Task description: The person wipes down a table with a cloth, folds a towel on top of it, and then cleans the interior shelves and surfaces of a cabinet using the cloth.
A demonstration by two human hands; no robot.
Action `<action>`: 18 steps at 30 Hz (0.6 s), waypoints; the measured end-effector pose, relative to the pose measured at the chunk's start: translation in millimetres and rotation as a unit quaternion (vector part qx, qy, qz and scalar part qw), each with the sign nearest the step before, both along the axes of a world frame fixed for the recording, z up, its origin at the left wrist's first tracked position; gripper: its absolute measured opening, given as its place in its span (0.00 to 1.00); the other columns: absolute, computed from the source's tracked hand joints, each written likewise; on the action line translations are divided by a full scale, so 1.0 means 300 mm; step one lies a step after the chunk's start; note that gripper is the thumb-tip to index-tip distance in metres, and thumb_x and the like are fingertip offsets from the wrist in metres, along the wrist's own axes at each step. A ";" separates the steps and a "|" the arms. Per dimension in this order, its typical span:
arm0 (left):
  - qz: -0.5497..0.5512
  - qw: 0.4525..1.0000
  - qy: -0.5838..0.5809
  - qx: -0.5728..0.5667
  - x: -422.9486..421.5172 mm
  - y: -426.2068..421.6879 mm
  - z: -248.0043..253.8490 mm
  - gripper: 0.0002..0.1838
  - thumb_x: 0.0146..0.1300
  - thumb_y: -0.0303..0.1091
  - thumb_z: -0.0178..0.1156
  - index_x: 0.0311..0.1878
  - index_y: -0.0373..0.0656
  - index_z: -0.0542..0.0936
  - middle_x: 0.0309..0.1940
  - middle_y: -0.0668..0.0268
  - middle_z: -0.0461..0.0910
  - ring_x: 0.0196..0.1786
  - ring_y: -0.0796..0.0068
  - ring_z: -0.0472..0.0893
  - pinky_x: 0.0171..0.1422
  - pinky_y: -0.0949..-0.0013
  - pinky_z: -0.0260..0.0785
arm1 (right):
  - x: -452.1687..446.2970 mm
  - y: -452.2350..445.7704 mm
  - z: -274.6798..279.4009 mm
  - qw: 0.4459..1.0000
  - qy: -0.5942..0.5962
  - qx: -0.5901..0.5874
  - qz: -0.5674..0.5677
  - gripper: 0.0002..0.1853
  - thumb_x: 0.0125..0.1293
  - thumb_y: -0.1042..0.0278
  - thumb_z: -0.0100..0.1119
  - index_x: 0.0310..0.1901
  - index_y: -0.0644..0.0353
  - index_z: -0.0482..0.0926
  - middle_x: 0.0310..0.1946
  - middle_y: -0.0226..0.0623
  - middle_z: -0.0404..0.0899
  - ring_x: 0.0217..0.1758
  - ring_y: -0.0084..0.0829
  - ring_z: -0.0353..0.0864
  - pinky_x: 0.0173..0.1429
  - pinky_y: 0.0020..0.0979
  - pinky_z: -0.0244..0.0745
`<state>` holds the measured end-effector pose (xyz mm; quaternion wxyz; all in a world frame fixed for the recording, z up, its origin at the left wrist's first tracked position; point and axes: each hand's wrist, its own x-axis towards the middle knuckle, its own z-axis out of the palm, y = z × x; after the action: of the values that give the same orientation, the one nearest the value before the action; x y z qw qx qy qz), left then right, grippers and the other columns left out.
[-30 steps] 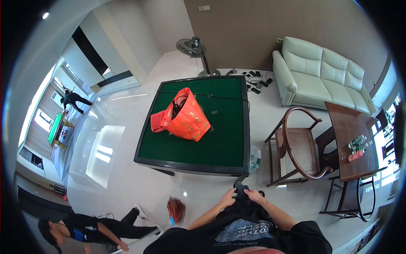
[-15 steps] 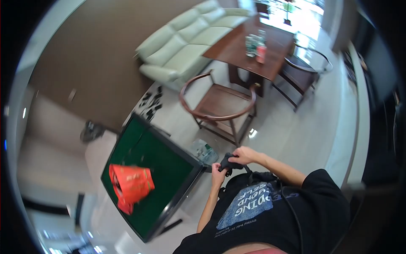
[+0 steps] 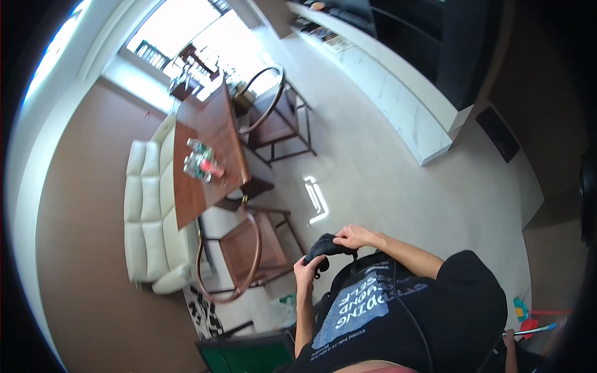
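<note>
A black cloth-like item (image 3: pixel 329 245) is stretched between my two hands in front of my black shirt. My left hand (image 3: pixel 305 271) pinches its lower left end, where a small dark part hangs down. The fingers of my right hand (image 3: pixel 353 237) are closed on its upper right end. A dark cord runs down over the shirt. Past my hands stands a wooden armchair (image 3: pixel 245 248) with a curved rail.
A wooden table (image 3: pixel 217 124) holds bottles (image 3: pixel 202 163), with a second chair (image 3: pixel 270 121) beside it. A pale sofa (image 3: pixel 149 211) lines the left wall. The green-topped table (image 3: pixel 249 357) is bottom left. Another person's hand (image 3: pixel 509 339) holds a pole at lower right. A marble-faced ledge (image 3: pixel 385 93) runs upper right.
The view has turned to the right, so the green table has moved to the bottom edge and the red bag is out of view. My hands have spread apart, stretching the black item.
</note>
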<state>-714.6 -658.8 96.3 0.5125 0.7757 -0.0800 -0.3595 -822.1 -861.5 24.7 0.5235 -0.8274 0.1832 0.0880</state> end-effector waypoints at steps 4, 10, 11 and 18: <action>-0.096 0.995 -0.021 0.016 0.012 -0.314 0.026 0.11 0.51 0.36 0.76 0.31 0.39 0.86 0.21 0.74 0.79 0.21 0.86 0.71 0.24 0.78 0.59 | -0.112 -0.192 0.002 0.997 -0.043 0.010 -0.067 0.21 0.62 0.57 0.56 0.55 0.53 0.83 0.39 0.50 0.86 0.42 0.52 0.86 0.50 0.47 0.79; -0.252 0.967 -0.005 -0.017 0.009 -0.717 0.064 0.09 0.53 0.32 0.75 0.29 0.38 0.84 0.20 0.73 0.79 0.20 0.88 0.69 0.24 0.79 0.54 | -0.230 -0.414 -0.153 0.963 -0.097 0.071 -0.241 0.35 0.53 0.75 0.67 0.66 0.60 0.72 0.49 0.46 0.85 0.50 0.38 0.86 0.54 0.38 0.81; -0.264 0.964 -0.005 -0.019 0.019 -0.786 0.059 0.09 0.53 0.32 0.75 0.29 0.38 0.84 0.20 0.73 0.79 0.20 0.88 0.69 0.24 0.79 0.54 | -0.242 -0.455 -0.177 0.962 -0.065 0.054 -0.259 0.37 0.53 0.73 0.72 0.67 0.59 0.71 0.51 0.46 0.84 0.51 0.37 0.85 0.56 0.38 0.81; -0.475 0.875 -0.035 -0.086 0.172 -1.250 0.063 0.14 0.51 0.36 0.77 0.34 0.34 0.87 0.26 0.70 0.79 0.28 0.81 0.75 0.34 0.72 0.66 | -0.209 -0.717 -0.331 0.889 -0.128 0.083 -0.432 0.35 0.50 0.75 0.78 0.62 0.60 0.74 0.52 0.41 0.83 0.54 0.33 0.85 0.58 0.34 0.82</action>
<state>-663.0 -1033.9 115.3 0.3415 0.6090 -0.4876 -0.5241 -884.7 -1076.5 -74.5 0.5953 -0.6246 0.4458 -0.2382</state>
